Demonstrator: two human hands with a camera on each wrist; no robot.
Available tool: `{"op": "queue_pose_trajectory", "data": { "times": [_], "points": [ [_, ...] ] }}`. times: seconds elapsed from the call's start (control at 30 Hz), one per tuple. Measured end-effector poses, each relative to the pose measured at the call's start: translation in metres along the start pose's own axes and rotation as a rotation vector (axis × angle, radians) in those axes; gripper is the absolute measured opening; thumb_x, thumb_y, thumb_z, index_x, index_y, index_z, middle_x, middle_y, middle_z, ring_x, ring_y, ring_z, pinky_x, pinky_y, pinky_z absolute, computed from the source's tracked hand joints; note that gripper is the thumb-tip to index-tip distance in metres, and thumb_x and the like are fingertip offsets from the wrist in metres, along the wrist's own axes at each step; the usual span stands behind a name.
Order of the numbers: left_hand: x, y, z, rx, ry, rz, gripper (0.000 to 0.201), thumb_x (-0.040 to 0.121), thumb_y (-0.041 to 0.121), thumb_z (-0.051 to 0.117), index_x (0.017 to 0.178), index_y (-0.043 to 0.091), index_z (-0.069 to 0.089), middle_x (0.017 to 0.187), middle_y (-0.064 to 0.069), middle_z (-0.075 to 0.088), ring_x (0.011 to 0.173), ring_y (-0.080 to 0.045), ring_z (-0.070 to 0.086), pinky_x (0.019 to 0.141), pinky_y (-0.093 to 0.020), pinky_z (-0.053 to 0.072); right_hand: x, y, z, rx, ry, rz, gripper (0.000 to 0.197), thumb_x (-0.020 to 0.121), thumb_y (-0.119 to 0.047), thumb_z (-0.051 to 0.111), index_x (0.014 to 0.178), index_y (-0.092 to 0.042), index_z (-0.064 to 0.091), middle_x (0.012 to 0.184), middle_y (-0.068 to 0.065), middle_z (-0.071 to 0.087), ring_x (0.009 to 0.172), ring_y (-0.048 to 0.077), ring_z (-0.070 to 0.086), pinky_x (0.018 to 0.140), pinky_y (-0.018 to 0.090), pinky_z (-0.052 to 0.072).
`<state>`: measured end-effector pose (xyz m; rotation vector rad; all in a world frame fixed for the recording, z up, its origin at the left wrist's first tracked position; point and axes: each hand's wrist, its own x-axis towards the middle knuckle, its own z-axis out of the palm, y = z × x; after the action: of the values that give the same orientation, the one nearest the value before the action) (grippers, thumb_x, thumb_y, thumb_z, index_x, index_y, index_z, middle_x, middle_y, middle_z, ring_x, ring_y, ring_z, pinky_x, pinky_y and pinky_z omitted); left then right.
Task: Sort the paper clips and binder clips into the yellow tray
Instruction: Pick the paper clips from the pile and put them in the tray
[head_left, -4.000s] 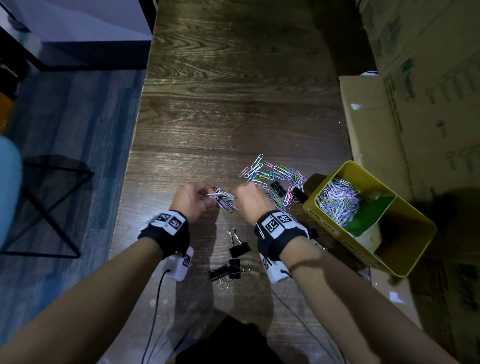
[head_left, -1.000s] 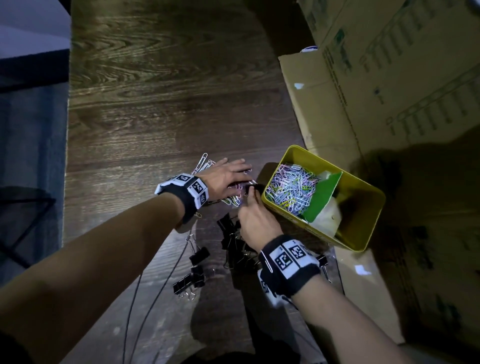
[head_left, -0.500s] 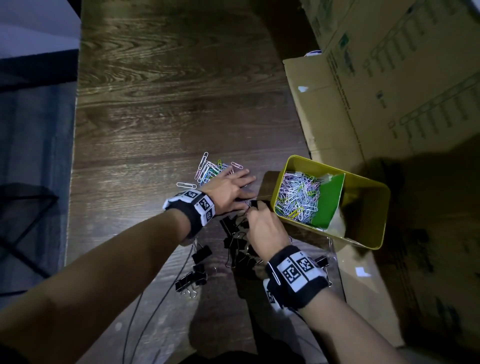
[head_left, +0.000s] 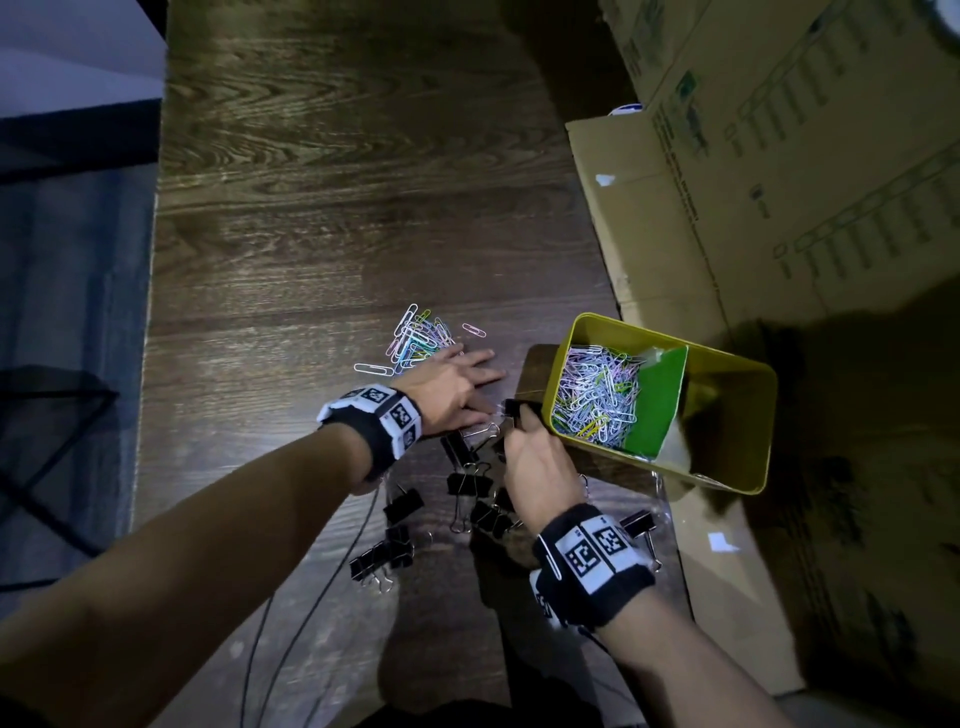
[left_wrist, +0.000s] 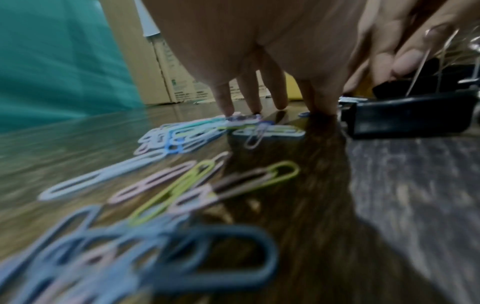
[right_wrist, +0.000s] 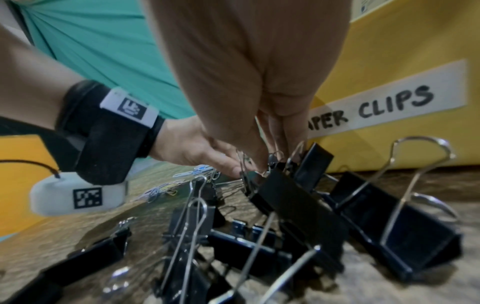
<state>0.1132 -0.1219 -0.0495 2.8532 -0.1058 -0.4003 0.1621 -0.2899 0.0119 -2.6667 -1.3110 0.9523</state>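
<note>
The yellow tray (head_left: 740, 376) sits at the right, tilted. It holds a heap of pastel paper clips (head_left: 597, 397) beside a green divider (head_left: 657, 405). Its wall carries a label reading PAPER CLIPS (right_wrist: 384, 102). My left hand (head_left: 475, 389) lies flat with fingers spread, and its fingertips (left_wrist: 228, 107) press on loose paper clips (head_left: 418, 338) (left_wrist: 182, 181). My right hand (head_left: 522, 418), at the tray's near corner, pinches the wire handles of a black binder clip (right_wrist: 293, 197) (head_left: 511, 409). Several other binder clips (head_left: 467, 486) lie under and beside it.
More black binder clips (head_left: 382, 558) lie nearer me on the dark wooden table (head_left: 337, 208). Large cardboard boxes (head_left: 779, 182) stand along the right, and one flap runs under the tray. The table's left edge (head_left: 150, 312) drops to the floor. Thin cables (head_left: 311, 597) trail from my wrists.
Four seconds ago both hands held a bunch of paper clips. Since one second ago the left hand stays flat on the loose clips, and the right hand has closed on a binder clip.
</note>
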Motion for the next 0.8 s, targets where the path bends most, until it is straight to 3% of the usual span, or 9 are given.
{"op": "queue_pose_trajectory", "data": {
  "times": [0.13, 0.23, 0.3, 0.37, 0.47, 0.53, 0.6, 0.7, 0.8],
  "points": [
    [-0.023, -0.030, -0.001, -0.061, 0.170, 0.045, 0.024, 0.084, 0.036, 0.054, 0.084, 0.024, 0.075, 0.125, -0.004, 0.062, 0.124, -0.028, 0.050, 0.104, -0.055, 0.036, -0.001, 0.004, 0.001, 0.010, -0.007, -0.003, 0.024, 0.084, 0.008, 0.048, 0.102, 0.002, 0.063, 0.135, 0.017, 0.043, 0.099, 0.034, 0.064, 0.085, 0.038, 0.050],
    [-0.013, -0.041, -0.021, -0.117, 0.183, -0.013, 0.029, 0.090, 0.034, 0.049, 0.113, 0.025, 0.065, 0.142, -0.005, 0.045, 0.136, -0.024, 0.036, 0.107, -0.054, 0.034, 0.000, 0.002, -0.001, 0.058, 0.025, -0.022, 0.034, 0.080, 0.009, 0.049, 0.111, 0.000, 0.060, 0.137, 0.018, 0.043, 0.104, 0.035, 0.061, 0.089, 0.039, 0.049],
    [0.001, -0.038, -0.029, -0.102, 0.056, -0.129, 0.049, 0.093, 0.039, 0.045, 0.140, 0.034, 0.034, 0.155, -0.002, 0.018, 0.143, -0.022, 0.015, 0.114, -0.053, 0.017, -0.003, -0.002, -0.002, 0.056, 0.111, -0.052, 0.041, 0.079, 0.006, 0.049, 0.119, -0.003, 0.055, 0.132, 0.016, 0.049, 0.103, 0.035, 0.061, 0.084, 0.041, 0.050],
    [0.013, -0.027, -0.028, -0.011, -0.134, -0.190, 0.060, 0.094, 0.049, 0.037, 0.145, 0.041, 0.006, 0.158, 0.002, -0.005, 0.145, -0.022, -0.002, 0.113, -0.054, 0.006, -0.004, -0.008, 0.001, 0.035, 0.247, -0.130, 0.043, 0.075, 0.001, 0.054, 0.118, -0.009, 0.055, 0.118, 0.013, 0.057, 0.101, 0.033, 0.061, 0.077, 0.040, 0.052],
    [0.009, -0.018, -0.014, 0.165, -0.304, -0.150, 0.066, 0.095, 0.048, 0.034, 0.143, 0.043, -0.010, 0.155, 0.007, -0.020, 0.143, -0.023, -0.016, 0.112, -0.055, -0.003, 0.001, -0.013, 0.018, 0.011, 0.217, -0.306, 0.054, 0.083, -0.024, 0.059, 0.134, -0.020, 0.043, 0.140, 0.014, 0.043, 0.129, 0.036, 0.040, 0.105, 0.048, 0.038],
    [-0.007, -0.019, -0.005, 0.179, -0.292, -0.154, 0.062, 0.097, 0.044, 0.029, 0.144, 0.041, -0.012, 0.154, 0.008, -0.020, 0.142, -0.021, -0.019, 0.112, -0.052, -0.007, 0.005, -0.013, 0.032, -0.107, 0.116, -0.361, 0.060, 0.084, -0.043, 0.057, 0.138, -0.028, 0.037, 0.152, 0.013, 0.028, 0.139, 0.040, 0.024, 0.111, 0.057, 0.022],
    [-0.027, -0.023, 0.002, 0.160, -0.265, -0.166, 0.055, 0.097, 0.048, 0.016, 0.144, 0.039, -0.011, 0.155, 0.009, -0.017, 0.142, -0.017, -0.018, 0.114, -0.050, -0.008, 0.004, -0.010, 0.042, -0.187, 0.052, -0.353, 0.056, 0.084, -0.046, 0.051, 0.136, -0.028, 0.042, 0.152, 0.011, 0.029, 0.139, 0.042, 0.023, 0.110, 0.061, 0.018],
    [-0.059, -0.028, 0.011, 0.163, -0.253, -0.147, 0.060, 0.085, 0.057, -0.010, 0.142, 0.038, -0.014, 0.156, 0.010, -0.013, 0.142, -0.015, -0.016, 0.113, -0.049, -0.009, -0.004, -0.002, 0.051, -0.220, 0.021, -0.328, 0.055, 0.083, -0.042, 0.047, 0.134, -0.023, 0.047, 0.149, 0.009, 0.037, 0.137, 0.038, 0.030, 0.110, 0.060, 0.021],
    [-0.070, -0.034, 0.007, 0.106, -0.182, -0.116, 0.067, 0.083, 0.061, -0.014, 0.145, 0.039, -0.002, 0.155, 0.012, -0.010, 0.142, -0.015, -0.011, 0.112, -0.051, -0.004, -0.016, 0.009, 0.057, -0.240, 0.067, -0.277, 0.053, 0.075, -0.035, 0.068, 0.125, -0.022, 0.057, 0.138, 0.007, 0.051, 0.130, 0.033, 0.045, 0.104, 0.057, 0.034]
  ]
}}
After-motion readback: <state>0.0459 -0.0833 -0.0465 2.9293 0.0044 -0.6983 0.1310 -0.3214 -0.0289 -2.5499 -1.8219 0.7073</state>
